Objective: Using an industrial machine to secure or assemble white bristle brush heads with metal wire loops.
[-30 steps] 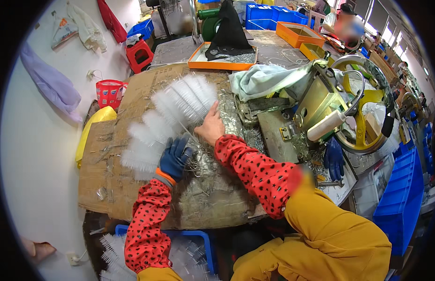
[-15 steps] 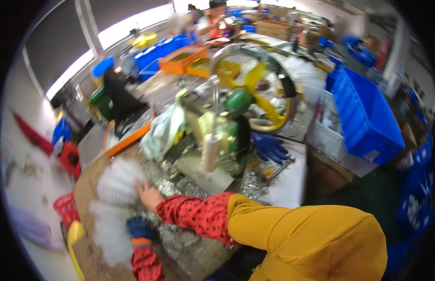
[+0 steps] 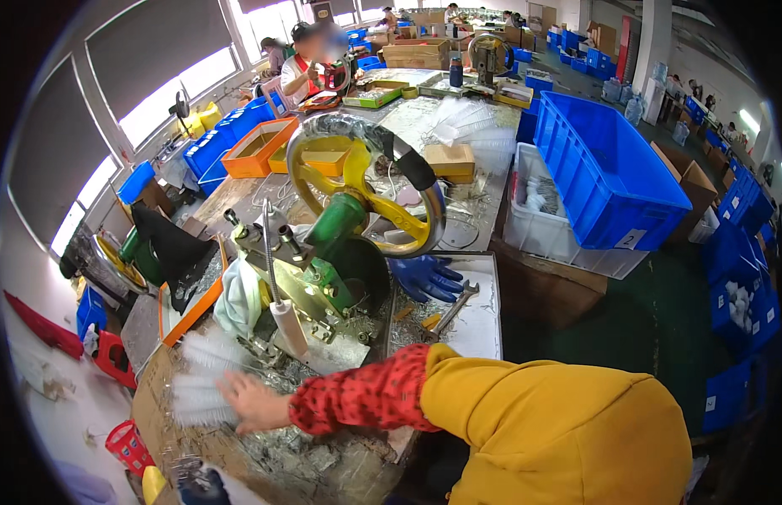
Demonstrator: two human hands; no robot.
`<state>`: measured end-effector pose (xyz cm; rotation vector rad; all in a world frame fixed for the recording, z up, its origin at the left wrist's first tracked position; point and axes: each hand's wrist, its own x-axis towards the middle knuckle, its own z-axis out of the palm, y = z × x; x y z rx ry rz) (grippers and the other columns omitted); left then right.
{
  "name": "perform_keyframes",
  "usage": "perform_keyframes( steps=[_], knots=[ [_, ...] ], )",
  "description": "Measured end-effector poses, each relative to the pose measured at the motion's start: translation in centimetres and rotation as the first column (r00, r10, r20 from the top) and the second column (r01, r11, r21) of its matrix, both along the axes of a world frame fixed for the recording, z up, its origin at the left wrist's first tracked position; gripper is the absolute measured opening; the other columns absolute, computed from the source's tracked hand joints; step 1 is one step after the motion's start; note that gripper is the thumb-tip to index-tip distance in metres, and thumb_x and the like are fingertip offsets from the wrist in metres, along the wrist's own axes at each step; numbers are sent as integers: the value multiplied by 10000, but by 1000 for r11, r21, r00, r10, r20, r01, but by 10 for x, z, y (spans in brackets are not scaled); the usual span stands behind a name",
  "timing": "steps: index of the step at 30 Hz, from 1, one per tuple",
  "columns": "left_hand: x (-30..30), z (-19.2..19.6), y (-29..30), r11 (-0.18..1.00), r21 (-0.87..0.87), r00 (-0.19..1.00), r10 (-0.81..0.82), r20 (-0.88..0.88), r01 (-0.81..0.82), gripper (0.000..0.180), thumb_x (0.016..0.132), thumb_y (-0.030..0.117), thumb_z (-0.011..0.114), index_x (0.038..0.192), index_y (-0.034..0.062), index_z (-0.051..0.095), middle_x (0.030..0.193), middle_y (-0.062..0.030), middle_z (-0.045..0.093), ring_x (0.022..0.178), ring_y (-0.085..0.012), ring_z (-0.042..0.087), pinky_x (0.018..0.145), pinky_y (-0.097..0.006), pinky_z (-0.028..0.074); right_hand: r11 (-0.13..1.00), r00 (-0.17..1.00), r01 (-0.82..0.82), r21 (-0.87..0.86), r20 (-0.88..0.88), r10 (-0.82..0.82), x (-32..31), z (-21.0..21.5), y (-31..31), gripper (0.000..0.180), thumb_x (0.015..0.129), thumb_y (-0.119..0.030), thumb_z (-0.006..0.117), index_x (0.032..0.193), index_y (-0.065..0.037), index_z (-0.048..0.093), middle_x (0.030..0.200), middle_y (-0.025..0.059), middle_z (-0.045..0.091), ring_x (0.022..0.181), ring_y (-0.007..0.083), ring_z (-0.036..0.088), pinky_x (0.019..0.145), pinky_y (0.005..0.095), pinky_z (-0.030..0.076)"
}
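Note:
My right hand (image 3: 254, 403) is bare, its fingers stretched out over a pile of white bristle brushes (image 3: 199, 394) on the worktable's left side. I cannot tell how firmly the fingertips touch the bristles. At the lower left edge, my left hand (image 3: 204, 490) wears a dark blue glove and is partly cut off. White bristles (image 3: 233, 486) and thin wire ends (image 3: 185, 465) show around that glove, so it seems closed on a bundle of brushes. Ahead of my right hand stands a green press (image 3: 330, 282) with a yellow-spoked handwheel (image 3: 365, 198).
A bendable lamp (image 3: 288, 326) hangs before the press. To its right lie a blue glove (image 3: 426, 278) and a wrench (image 3: 451, 311) on a white-edged tray (image 3: 483, 324). A blue crate (image 3: 609, 177) tilts over a white bin (image 3: 525, 220). Metal scraps litter the table.
My left hand has moved down and left to the picture's edge, with white bristles beside it. The right hand has shifted down over the remaining pile. The head view has turned.

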<state>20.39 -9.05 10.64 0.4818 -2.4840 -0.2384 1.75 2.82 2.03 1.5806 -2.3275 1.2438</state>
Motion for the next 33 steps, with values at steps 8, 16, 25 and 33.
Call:
perform_keyframes(
  steps=[8,16,25,33],
  knots=[
    [-8,-8,30,281,840,882,-229,-412,465,396,815,28,399,1188,-59,298,1243,-223,341,948,-285,511,741,-268,448,891,881,-441,-104,142,452,79,53,74,1196,451,-403,733,1261,101,12,1242,282,232,1169,374,254,970,412,212],
    [-35,4,112,929,336,944,-35,-328,152,511,751,166,602,1155,-44,369,1097,-149,462,972,-216,467,847,-323,370,886,825,-457,-72,338,453,29,44,69,1199,405,-390,779,1272,52,78,1053,202,417,998,340,369,861,391,303],
    [-5,22,126,397,858,936,-260,-236,326,605,657,189,618,1182,-13,395,1176,-95,433,1074,-191,400,913,-293,300,788,784,-616,-27,80,616,47,51,81,827,462,-511,720,1010,40,438,932,204,470,925,341,410,792,389,368],
    [25,28,112,417,818,895,23,-446,397,188,690,23,590,869,21,535,922,-115,583,841,-176,546,786,-273,407,781,799,-601,-172,-93,594,61,51,111,747,648,-443,640,1094,87,360,1063,218,404,1045,338,370,896,384,315]
  ],
)
